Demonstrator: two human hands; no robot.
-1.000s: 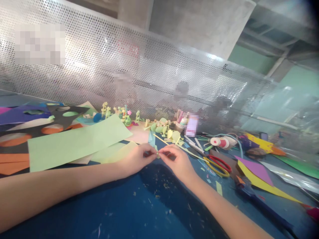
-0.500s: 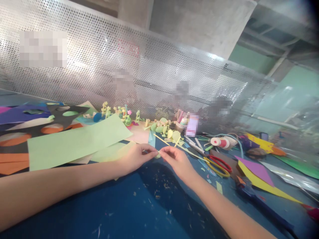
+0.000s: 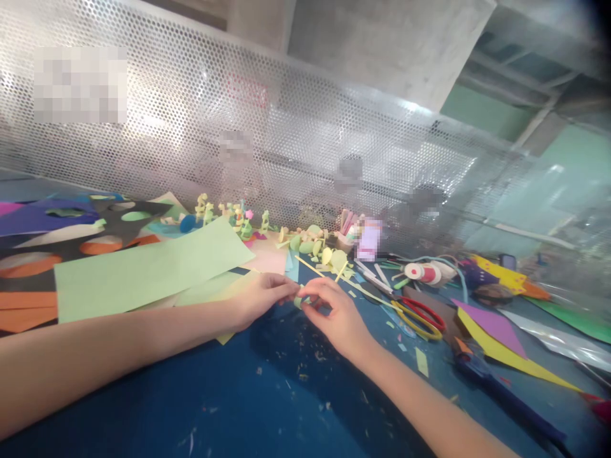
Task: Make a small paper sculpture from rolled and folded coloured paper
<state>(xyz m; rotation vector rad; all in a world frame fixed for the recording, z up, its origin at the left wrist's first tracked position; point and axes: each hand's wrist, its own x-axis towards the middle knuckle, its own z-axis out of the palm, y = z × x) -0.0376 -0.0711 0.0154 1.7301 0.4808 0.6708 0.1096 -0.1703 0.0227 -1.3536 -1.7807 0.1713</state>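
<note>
My left hand and my right hand meet over the blue table, fingertips pinched together on a small pale green paper piece. Both hands are closed on it. A thin yellow stick lies just beyond the fingers. A long light green paper sheet lies to the left of my left hand, with a paler sheet partly under that hand.
Red-and-yellow scissors lie right of my right hand. Purple and yellow paper, a red thread spool and a dark glue gun sit further right. Small paper figures line the perforated metal screen. Black, orange and purple sheets are stacked left.
My right hand has curled its fingers further round the small green piece and shifted slightly nearer; my left hand stays pinched on it.
</note>
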